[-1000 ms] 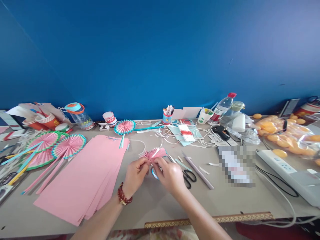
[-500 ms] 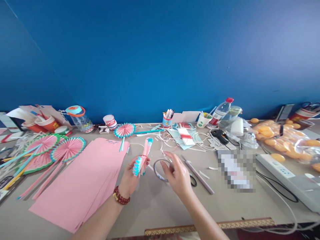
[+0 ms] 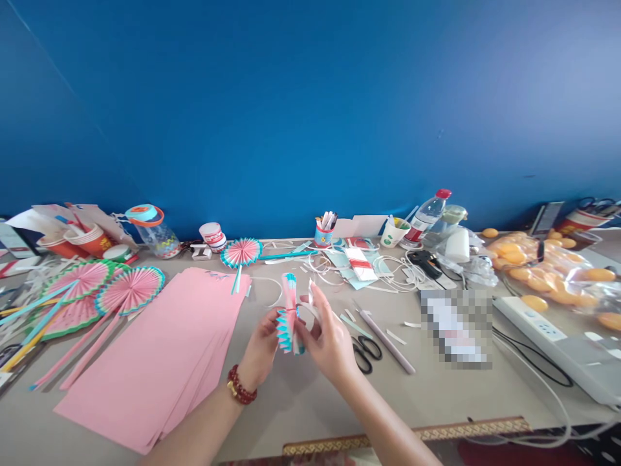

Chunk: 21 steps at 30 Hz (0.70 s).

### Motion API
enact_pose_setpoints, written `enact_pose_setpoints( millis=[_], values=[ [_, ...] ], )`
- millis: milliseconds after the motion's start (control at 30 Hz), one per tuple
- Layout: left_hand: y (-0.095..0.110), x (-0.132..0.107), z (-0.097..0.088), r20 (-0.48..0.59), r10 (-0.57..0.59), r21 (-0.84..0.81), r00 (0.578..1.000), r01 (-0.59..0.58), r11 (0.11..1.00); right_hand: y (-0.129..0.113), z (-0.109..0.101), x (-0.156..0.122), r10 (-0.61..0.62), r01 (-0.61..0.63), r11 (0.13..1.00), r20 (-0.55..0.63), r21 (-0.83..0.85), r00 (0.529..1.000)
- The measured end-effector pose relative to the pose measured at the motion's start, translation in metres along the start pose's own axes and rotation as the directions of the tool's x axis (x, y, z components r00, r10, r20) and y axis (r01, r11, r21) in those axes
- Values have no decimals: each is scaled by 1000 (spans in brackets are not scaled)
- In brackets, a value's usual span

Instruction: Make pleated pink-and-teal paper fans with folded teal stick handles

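Note:
My left hand (image 3: 261, 345) is closed on a pleated paper fan (image 3: 286, 330), pink with jagged blue edges and drawn in at the middle by a thin red tie. My right hand (image 3: 332, 340) has its thumb at the fan's right side. In its curled fingers sits a roll of tape (image 3: 306, 316), mostly hidden behind them. A small white piece (image 3: 310, 291) shows at the right index fingertip; I cannot tell if it is tape. Black-handled scissors (image 3: 367, 353) lie just right of my right hand, beside a pale purple stick-like tool (image 3: 388, 343).
Pink paper sheets (image 3: 145, 349) are stacked on the left, next to finished round fans (image 3: 130, 291). Another fan (image 3: 241, 252) lies near the wall. At the back stand a pen cup (image 3: 324, 234) and a plastic bottle (image 3: 427, 217). A power strip (image 3: 548, 336) lies right.
My right hand has moved left with the tape roll, up against the fan. The fan has turned more upright and shifted right. The scissors now show more fully.

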<state>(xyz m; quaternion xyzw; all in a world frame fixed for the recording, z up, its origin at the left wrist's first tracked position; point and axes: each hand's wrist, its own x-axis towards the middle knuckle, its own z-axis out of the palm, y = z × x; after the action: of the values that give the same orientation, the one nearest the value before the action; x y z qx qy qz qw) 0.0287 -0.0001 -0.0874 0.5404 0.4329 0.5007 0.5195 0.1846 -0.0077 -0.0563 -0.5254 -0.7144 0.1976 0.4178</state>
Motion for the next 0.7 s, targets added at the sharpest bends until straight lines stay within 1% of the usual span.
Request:
enact_pose_setpoints(
  millis=[100,133,167,200,267,300,333,367,400,467,533,567,633,700],
  values=[
    [3,0,-1,97,-70,-86,993,79,993,8,1,-2,-25,23,999,37,40,999],
    [4,1,-2,125,-68,-60,990,76,995,11,1,-3,-25,23,998,44,55,999],
    [4,1,-3,141,-51,-2,989,52,999,13,0,-4,-25,21,997,50,67,998],
    [4,1,-4,133,-21,86,991,10,996,15,-1,-5,-26,22,997,53,74,998],
    [5,0,-6,49,76,284,996,-87,955,17,-3,-5,-42,37,997,66,72,997],
    [7,-1,-7,-7,147,369,989,-134,920,17,-4,-5,-53,48,997,71,67,996],
    [8,-3,-7,-48,224,436,973,-181,882,16,-5,-4,-61,57,997,74,60,995],
    [10,-5,-7,-58,297,483,953,-233,844,15,-6,-4,-62,58,997,74,51,995],
    [13,-7,-6,-34,355,511,934,-289,810,14,-6,-3,-58,55,998,75,40,995],
    [17,-11,-5,65,409,521,910,-380,764,11,-7,-2,-51,49,998,82,26,995],
    [19,-12,-4,134,399,511,907,-408,756,9,-7,-2,-53,50,998,107,31,993],
    [19,-12,-4,137,380,507,915,-395,766,8,-7,-2,-57,52,998,124,40,991],
    [18,-10,-6,102,324,484,941,-331,810,7,-10,-1,-65,56,997,156,60,986],
    [17,-8,-8,57,235,401,970,-238,885,7,-16,0,-77,67,996,164,63,984]
  ],
)
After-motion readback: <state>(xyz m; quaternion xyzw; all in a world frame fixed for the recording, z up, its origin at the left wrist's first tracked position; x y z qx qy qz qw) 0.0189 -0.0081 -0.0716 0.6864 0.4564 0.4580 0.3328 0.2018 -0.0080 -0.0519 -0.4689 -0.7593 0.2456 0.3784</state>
